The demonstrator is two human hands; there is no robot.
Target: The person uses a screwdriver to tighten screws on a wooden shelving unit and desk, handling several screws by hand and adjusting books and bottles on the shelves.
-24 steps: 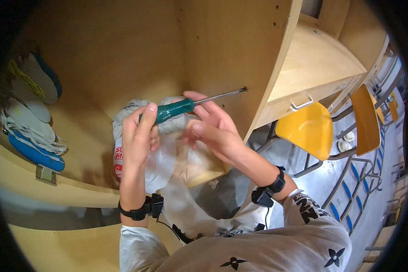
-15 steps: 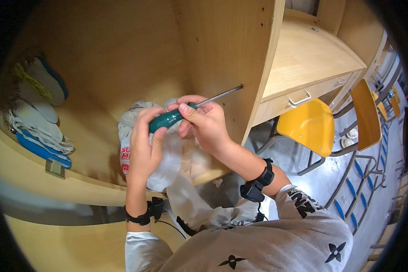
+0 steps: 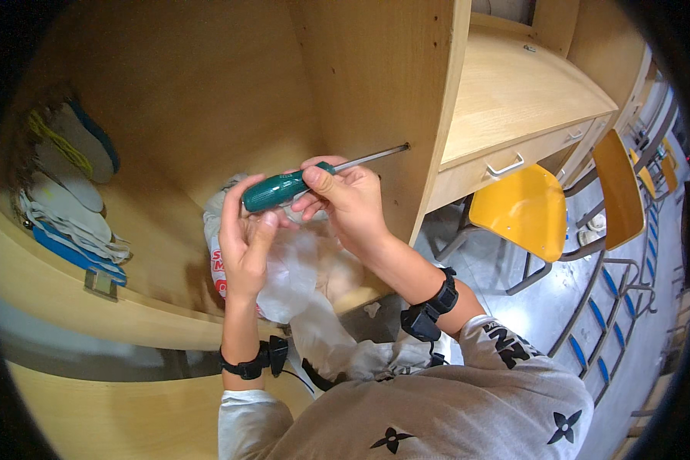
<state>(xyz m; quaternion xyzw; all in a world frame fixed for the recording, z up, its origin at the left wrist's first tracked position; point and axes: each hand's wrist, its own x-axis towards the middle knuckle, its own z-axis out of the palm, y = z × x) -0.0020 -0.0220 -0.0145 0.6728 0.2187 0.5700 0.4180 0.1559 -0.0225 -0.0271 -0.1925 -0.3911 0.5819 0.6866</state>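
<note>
A screwdriver [image 3: 276, 190] with a dark green handle and a steel shaft slants up to the right. Its tip meets a small dark fitting or hole [image 3: 408, 146] in the wooden side panel [image 3: 360, 84]. Around the butt end of the handle my left hand [image 3: 244, 245] is loosely curled, its thumb just below the handle. My right hand [image 3: 349, 203] pinches the front of the handle, where the shaft begins, between thumb and fingers. Some of the fingers on both hands are hidden behind the screwdriver. Black straps with small boxes sit on both forearms.
A white plastic bag [image 3: 215, 230] with red print lies in the cabinet below my hands. Insoles [image 3: 88, 146] and white gloves [image 3: 69, 211] sit at the left. To the right stand a wooden desk [image 3: 525, 92] with a drawer and a yellow chair [image 3: 517, 211].
The handle has turned a little, and my left thumb and fingers have loosened around it. The tip stays at the same spot on the panel. The whole view has shifted slightly.
</note>
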